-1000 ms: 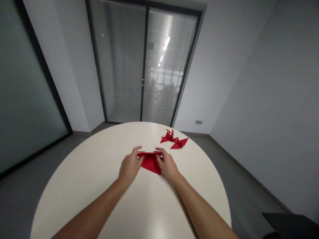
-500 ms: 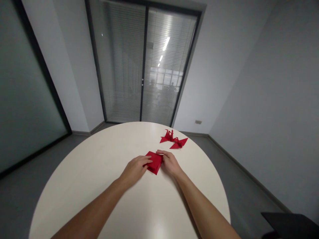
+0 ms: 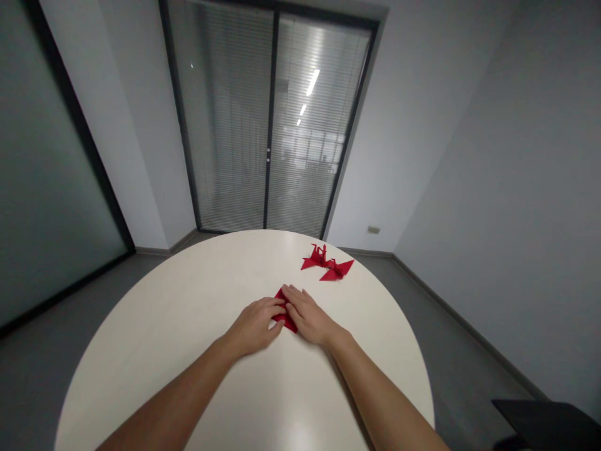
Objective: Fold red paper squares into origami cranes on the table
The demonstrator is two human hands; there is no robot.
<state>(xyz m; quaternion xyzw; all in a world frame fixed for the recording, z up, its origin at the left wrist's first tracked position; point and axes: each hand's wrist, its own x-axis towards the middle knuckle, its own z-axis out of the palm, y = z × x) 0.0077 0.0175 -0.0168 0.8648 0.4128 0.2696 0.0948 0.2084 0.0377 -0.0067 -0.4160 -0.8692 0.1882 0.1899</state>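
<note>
A folded red paper (image 3: 284, 318) lies flat near the middle of the round white table (image 3: 197, 326). Only a small red strip of it shows between my hands. My right hand (image 3: 307, 319) lies flat on top of the paper, fingers stretched out and pointing left. My left hand (image 3: 256, 326) rests on the table at the paper's left edge, its fingertips touching the red edge and its fingers stretched forward.
Two finished red paper cranes (image 3: 327, 264) stand on the far right part of the table. Behind the table is a glass door with blinds (image 3: 267, 125). A dark object (image 3: 549, 423) sits at the lower right corner.
The red paper went from a wide triangle to a smaller folded shape. My right hand has slid left over it and now covers most of it; my left hand stays at its left edge.
</note>
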